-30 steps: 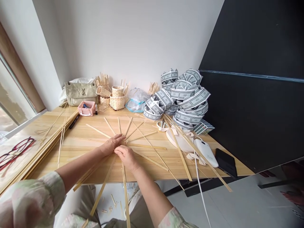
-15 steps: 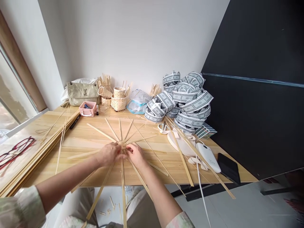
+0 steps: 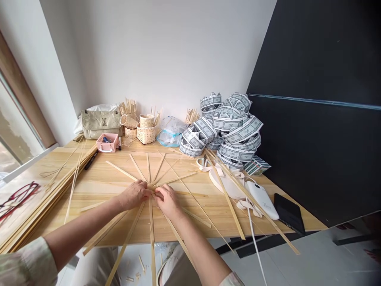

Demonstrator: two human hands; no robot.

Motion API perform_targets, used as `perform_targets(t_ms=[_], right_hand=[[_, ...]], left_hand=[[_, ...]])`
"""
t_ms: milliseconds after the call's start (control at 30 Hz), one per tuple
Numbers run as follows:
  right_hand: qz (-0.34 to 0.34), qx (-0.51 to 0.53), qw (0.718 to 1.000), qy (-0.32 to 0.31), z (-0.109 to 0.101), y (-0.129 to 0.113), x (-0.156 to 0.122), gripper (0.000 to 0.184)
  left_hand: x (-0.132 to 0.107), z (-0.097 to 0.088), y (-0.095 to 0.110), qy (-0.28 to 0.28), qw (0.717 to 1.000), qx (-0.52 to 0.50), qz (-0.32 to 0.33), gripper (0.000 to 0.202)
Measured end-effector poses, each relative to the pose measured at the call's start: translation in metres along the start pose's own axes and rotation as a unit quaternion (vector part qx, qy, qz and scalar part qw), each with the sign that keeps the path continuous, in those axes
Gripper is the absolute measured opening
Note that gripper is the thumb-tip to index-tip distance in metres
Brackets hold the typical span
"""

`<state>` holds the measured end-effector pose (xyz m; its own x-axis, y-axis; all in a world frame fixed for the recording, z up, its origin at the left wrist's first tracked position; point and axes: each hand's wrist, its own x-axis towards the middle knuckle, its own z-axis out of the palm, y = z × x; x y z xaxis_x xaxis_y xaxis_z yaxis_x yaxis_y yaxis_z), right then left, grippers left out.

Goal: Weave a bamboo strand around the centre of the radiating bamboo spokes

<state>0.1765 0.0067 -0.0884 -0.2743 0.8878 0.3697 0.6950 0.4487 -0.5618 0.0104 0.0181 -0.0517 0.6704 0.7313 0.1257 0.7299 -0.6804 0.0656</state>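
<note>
Now both hands meet at the hub of a star of pale bamboo strips (image 3: 152,186), fanned flat mid-table (image 3: 208,206). Left hand (image 3: 133,194) presses its centre, loosely curled; right hand (image 3: 167,200) pinches a strip beside it.

Two bare hands, the left hand (image 3: 133,194) and the right hand (image 3: 168,200). Roughly a dozen flat pale bamboo strips (image 3: 151,234) fanned from one hub, exact number unclear. One pink plastic box (image 3: 107,143). One beige quilted handbag (image 3: 101,120). At least three small woven bamboo baskets (image 3: 146,135). One flat black phone (image 3: 288,212). One white oval device (image 3: 263,200). One pair of red-framed glasses (image 3: 18,194).
</note>
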Motion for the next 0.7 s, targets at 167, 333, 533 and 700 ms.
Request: perform_targets(t_ms=[167, 333, 533, 700], right_hand=[[0.001, -0.013, 1.000, -0.022, -0.004, -0.005, 0.000, 0.012], [0.017, -0.040, 0.999, -0.024, -0.003, -0.008, 0.001, 0.012], [0.052, -0.078, 0.995, -0.018, 0.001, -0.016, 0.006, 0.013], [0.078, -0.083, 0.993, -0.005, 0.004, -0.020, 0.008, 0.010]], left_hand=[[-0.006, 0.008, -0.008, 0.032, 0.999, -0.036, 0.022, 0.022], [-0.008, 0.015, -0.009, 0.050, 0.998, -0.043, 0.014, 0.020], [-0.007, 0.017, -0.011, 0.053, 0.997, -0.048, 0.024, 0.022], [-0.005, 0.020, -0.013, 0.052, 0.998, -0.045, 0.012, 0.021]])
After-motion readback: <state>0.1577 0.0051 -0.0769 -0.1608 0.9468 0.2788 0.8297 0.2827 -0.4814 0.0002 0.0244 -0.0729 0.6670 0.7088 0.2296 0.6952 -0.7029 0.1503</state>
